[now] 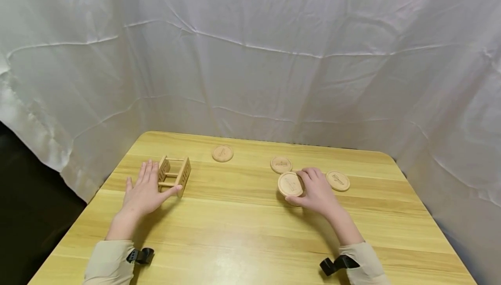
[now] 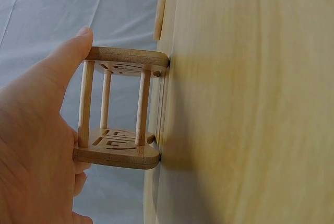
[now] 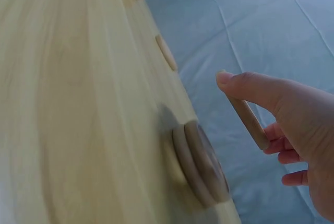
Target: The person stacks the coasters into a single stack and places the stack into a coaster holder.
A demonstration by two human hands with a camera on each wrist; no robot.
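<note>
My left hand [image 1: 145, 191] spans a small wooden coaster holder [image 1: 184, 176], two slotted side plates joined by thin rods. In the left wrist view, my thumb lies on one side plate and my fingers are at the opposite one; the holder [image 2: 117, 153] stands on the table with no coaster inside. My right hand [image 1: 317, 191] pinches a round wooden coaster [image 1: 288, 183] by its edge, thumb on one side and fingers on the other. The right wrist view shows this coaster [image 3: 248, 122] tilted and raised off the table, with two more coasters [image 3: 201, 164] overlapping below.
One engraved coaster [image 1: 281, 164] lies just behind the held one, another [image 1: 338, 181] to the right of my right hand. A further coaster [image 1: 222, 153] is near the back edge of the wooden table [image 1: 235, 233]. A pale curtain [image 1: 250, 80] hangs behind.
</note>
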